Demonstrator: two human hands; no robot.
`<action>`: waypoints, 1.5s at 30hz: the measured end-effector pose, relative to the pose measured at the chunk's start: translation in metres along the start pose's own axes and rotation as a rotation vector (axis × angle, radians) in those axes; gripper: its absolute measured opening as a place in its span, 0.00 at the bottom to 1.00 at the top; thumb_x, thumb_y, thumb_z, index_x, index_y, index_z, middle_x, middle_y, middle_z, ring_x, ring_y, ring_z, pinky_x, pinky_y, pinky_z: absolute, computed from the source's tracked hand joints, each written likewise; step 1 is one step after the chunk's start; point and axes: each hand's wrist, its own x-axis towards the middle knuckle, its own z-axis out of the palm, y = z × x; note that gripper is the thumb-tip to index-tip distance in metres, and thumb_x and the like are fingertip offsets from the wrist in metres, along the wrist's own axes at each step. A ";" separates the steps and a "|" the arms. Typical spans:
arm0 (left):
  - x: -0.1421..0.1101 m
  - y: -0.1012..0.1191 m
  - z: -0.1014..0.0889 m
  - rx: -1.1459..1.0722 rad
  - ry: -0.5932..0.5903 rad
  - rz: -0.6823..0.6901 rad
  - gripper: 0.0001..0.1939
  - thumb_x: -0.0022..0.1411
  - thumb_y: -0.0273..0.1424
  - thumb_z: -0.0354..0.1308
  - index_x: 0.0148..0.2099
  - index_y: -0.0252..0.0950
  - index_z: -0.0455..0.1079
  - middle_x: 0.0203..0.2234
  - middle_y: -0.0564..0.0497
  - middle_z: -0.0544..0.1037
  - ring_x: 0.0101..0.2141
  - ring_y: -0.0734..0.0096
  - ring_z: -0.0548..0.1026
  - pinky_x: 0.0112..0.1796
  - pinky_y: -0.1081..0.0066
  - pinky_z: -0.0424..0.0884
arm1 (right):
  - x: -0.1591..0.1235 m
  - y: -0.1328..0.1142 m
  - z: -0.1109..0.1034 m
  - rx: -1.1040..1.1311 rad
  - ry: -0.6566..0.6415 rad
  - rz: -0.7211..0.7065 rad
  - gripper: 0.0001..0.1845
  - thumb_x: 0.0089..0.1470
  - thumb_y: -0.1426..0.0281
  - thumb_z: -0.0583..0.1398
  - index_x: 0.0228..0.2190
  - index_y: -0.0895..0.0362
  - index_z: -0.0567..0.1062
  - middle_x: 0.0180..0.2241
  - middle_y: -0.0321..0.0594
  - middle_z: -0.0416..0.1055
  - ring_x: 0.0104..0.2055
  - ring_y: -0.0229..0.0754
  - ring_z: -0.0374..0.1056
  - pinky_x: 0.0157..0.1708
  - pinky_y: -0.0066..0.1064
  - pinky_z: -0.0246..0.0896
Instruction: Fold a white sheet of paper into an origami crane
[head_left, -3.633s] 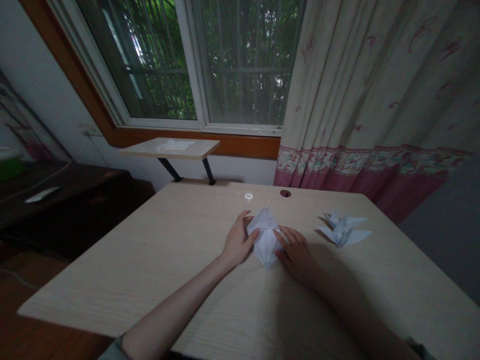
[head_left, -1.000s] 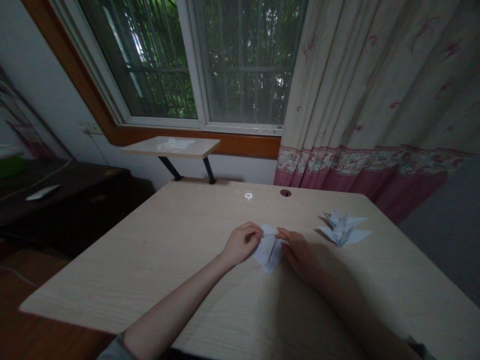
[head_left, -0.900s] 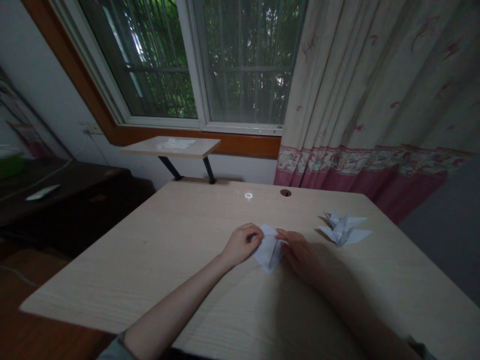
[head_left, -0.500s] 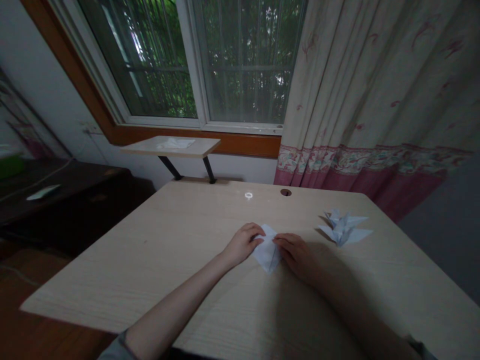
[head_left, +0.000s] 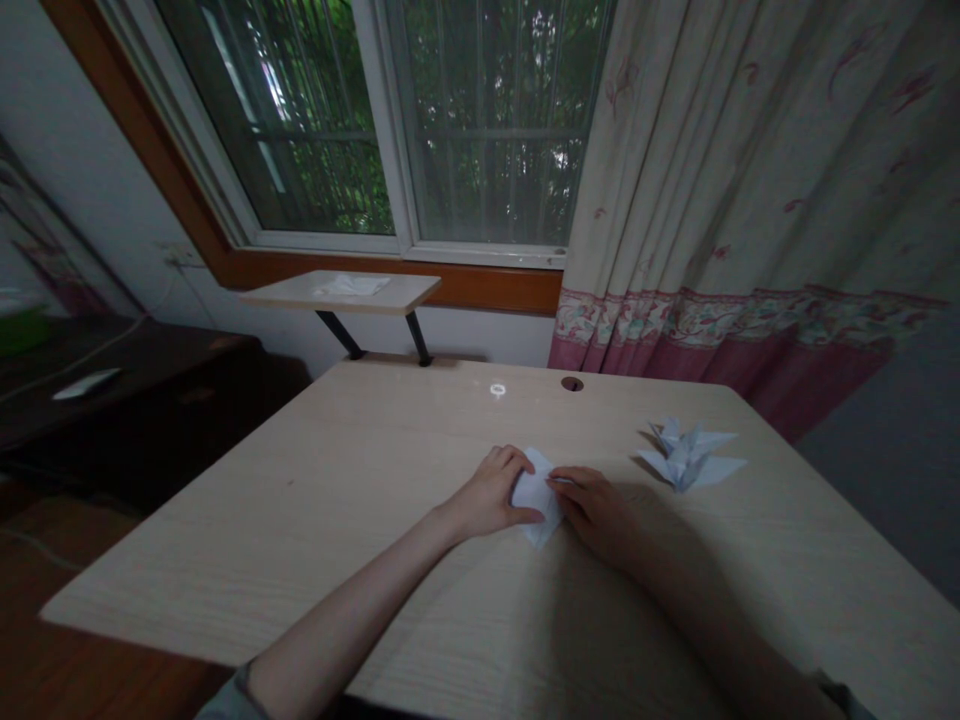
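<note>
As it lies on the pale bench (head_left: 360, 560), the folded paper (head_left: 536, 492) aims one corner at the person, and it's touched from both sides. On the paper's left, the left hand (head_left: 493, 494): that grip stands parted, thumb and fingers spread in a C, both touching the sheet! On the paper's right, the right hand (head_left: 598, 512): fingertips bunched at the edge, though whether this grip pinches or merely presses, I cannot tell. Out to the right of the paper, well apart, sit the paper birds (head_left: 685, 462), pointed wings spread, overlapping from this view. Beyond the paper, a brown-rimmed hole (head_left: 572, 384) pierces the bench. Farther beyond the paper and to its left, up on black legs, there's the small shelf (head_left: 411, 287) bearing a crumpled white piece (head_left: 352, 286). Past all that, the barred window (head_left: 487, 130) shows greenery, and beyond the paper's right hangs the patterned curtain (head_left: 735, 200), pink along its bottom.
</note>
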 end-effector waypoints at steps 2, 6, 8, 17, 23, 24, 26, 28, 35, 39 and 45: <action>-0.001 0.003 0.000 0.018 -0.012 -0.004 0.30 0.46 0.42 0.70 0.48 0.38 0.64 0.45 0.46 0.67 0.47 0.56 0.64 0.48 0.59 0.63 | -0.001 0.001 0.002 0.000 0.013 0.001 0.16 0.59 0.73 0.51 0.44 0.55 0.75 0.45 0.45 0.73 0.48 0.44 0.69 0.49 0.41 0.66; -0.001 0.005 0.000 0.037 -0.014 0.001 0.36 0.40 0.42 0.72 0.49 0.38 0.62 0.45 0.46 0.66 0.46 0.56 0.64 0.47 0.59 0.64 | -0.004 0.004 0.004 0.019 0.001 0.011 0.16 0.59 0.73 0.52 0.46 0.55 0.75 0.46 0.45 0.73 0.49 0.44 0.68 0.50 0.40 0.66; -0.002 0.006 0.000 0.041 -0.019 0.009 0.39 0.38 0.44 0.73 0.50 0.37 0.61 0.46 0.45 0.65 0.46 0.55 0.64 0.47 0.59 0.64 | -0.004 0.005 0.005 0.021 -0.007 0.018 0.17 0.59 0.73 0.51 0.46 0.54 0.75 0.46 0.45 0.73 0.50 0.43 0.68 0.50 0.40 0.65; -0.002 0.008 -0.002 0.141 -0.026 -0.004 0.36 0.43 0.50 0.69 0.50 0.38 0.63 0.46 0.46 0.68 0.48 0.54 0.65 0.49 0.57 0.58 | -0.006 0.005 0.006 -0.010 -0.013 -0.003 0.17 0.59 0.73 0.51 0.46 0.55 0.75 0.48 0.46 0.72 0.50 0.44 0.68 0.51 0.41 0.65; 0.001 -0.004 0.000 0.142 0.057 -0.025 0.10 0.69 0.35 0.48 0.45 0.39 0.68 0.41 0.49 0.73 0.45 0.64 0.68 0.47 0.63 0.61 | -0.005 0.005 0.006 -0.044 -0.009 -0.045 0.17 0.59 0.75 0.52 0.47 0.57 0.74 0.46 0.47 0.73 0.48 0.45 0.69 0.50 0.42 0.66; 0.001 -0.007 0.000 0.140 0.070 -0.029 0.09 0.69 0.33 0.48 0.45 0.39 0.69 0.41 0.49 0.73 0.44 0.64 0.68 0.46 0.64 0.62 | -0.005 0.004 0.006 -0.047 -0.001 -0.053 0.17 0.59 0.75 0.52 0.47 0.57 0.74 0.46 0.47 0.73 0.48 0.45 0.69 0.49 0.42 0.67; 0.002 -0.012 0.001 0.121 0.086 -0.031 0.08 0.68 0.31 0.50 0.45 0.38 0.69 0.41 0.48 0.73 0.44 0.63 0.68 0.46 0.64 0.63 | -0.003 0.000 0.006 -0.057 0.011 -0.068 0.17 0.58 0.75 0.51 0.47 0.56 0.73 0.46 0.46 0.73 0.48 0.46 0.69 0.49 0.43 0.67; 0.002 -0.016 0.002 0.091 0.098 -0.033 0.08 0.67 0.30 0.51 0.45 0.39 0.70 0.41 0.48 0.73 0.44 0.63 0.68 0.46 0.64 0.63 | -0.002 -0.006 0.003 -0.088 0.004 -0.080 0.17 0.58 0.74 0.52 0.47 0.56 0.73 0.46 0.47 0.73 0.48 0.48 0.69 0.50 0.44 0.66; 0.004 -0.022 0.001 0.012 0.119 -0.059 0.06 0.64 0.29 0.55 0.42 0.39 0.72 0.38 0.49 0.75 0.43 0.64 0.70 0.46 0.64 0.64 | 0.001 -0.018 -0.006 -0.223 -0.088 -0.164 0.15 0.59 0.70 0.54 0.46 0.54 0.75 0.49 0.46 0.72 0.50 0.50 0.68 0.52 0.45 0.64; 0.004 -0.024 0.001 -0.011 0.118 -0.069 0.06 0.64 0.30 0.55 0.41 0.39 0.73 0.38 0.49 0.75 0.42 0.64 0.70 0.46 0.64 0.64 | 0.000 -0.015 -0.007 -0.204 -0.142 -0.226 0.14 0.61 0.68 0.54 0.46 0.53 0.75 0.51 0.43 0.71 0.53 0.49 0.66 0.53 0.47 0.62; 0.004 -0.026 0.002 -0.037 0.144 -0.052 0.05 0.63 0.29 0.56 0.40 0.38 0.73 0.37 0.49 0.75 0.42 0.65 0.71 0.46 0.64 0.64 | 0.001 -0.021 -0.015 -0.087 -0.218 -0.299 0.15 0.61 0.66 0.54 0.47 0.50 0.75 0.52 0.41 0.70 0.54 0.45 0.65 0.55 0.42 0.60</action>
